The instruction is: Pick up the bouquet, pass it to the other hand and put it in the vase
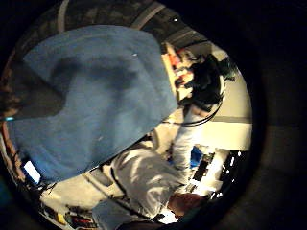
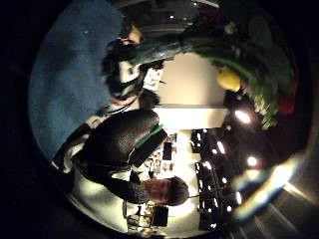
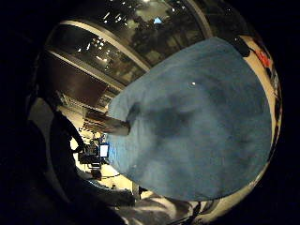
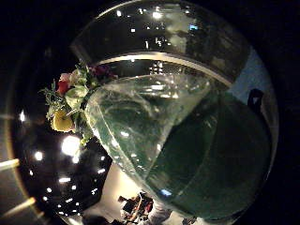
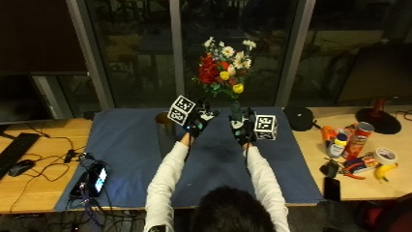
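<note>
The bouquet (image 5: 225, 67), with red, white and yellow flowers, stands upright above the far edge of the blue cloth (image 5: 128, 145). My right hand (image 5: 241, 129) grips its wrapped stem from below. The clear wrap and green stems fill the right thumb side palm view (image 4: 140, 131). My left hand (image 5: 198, 123) is raised just to the left of the stem, apart from it, fingers relaxed. Its thumb side palm view looks across at the flowers (image 2: 234, 74). A dark cylindrical vase (image 5: 163, 126) stands on the cloth left of my left hand, and it also shows in the right little finger side palm view (image 3: 107, 123).
A device with a lit screen (image 5: 96, 176) and cables lie at the cloth's near left edge, with a mouse (image 5: 19, 166) and a keyboard (image 5: 13, 145) beyond. At the right are a black pouch (image 5: 297, 117), cans (image 5: 357, 137), tape (image 5: 386, 155) and a banana (image 5: 385, 171). Windows stand behind the table.
</note>
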Motion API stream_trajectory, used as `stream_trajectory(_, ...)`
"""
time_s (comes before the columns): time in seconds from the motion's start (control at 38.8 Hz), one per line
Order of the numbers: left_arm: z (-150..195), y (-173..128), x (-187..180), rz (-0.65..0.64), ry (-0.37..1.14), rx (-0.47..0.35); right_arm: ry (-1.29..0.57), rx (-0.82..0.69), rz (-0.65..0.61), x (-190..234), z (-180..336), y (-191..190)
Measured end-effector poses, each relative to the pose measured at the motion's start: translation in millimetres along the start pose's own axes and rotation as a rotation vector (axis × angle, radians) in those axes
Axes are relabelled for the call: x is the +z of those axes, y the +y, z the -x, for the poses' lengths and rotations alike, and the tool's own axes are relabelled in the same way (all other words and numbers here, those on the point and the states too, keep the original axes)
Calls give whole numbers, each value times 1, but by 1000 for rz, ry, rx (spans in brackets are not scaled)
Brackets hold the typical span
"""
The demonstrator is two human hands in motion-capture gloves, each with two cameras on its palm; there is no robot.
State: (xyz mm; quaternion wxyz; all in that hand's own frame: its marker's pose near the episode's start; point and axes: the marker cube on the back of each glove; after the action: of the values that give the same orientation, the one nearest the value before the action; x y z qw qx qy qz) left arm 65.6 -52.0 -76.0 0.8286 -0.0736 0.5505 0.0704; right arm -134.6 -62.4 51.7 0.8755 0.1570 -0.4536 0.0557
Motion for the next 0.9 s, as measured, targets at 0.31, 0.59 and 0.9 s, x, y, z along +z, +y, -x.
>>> stream_trajectory(0.31,-27,-30,23,-97,326,242,-160,1,123,67,19,53)
stream_trajectory(0.59,-24,-26,23,-449,344,234,-170,-59,146,101,5,78)
stream_trajectory(0.9,-34,-18,-39,-759,143,342,-22,-125,486,65,25,71)
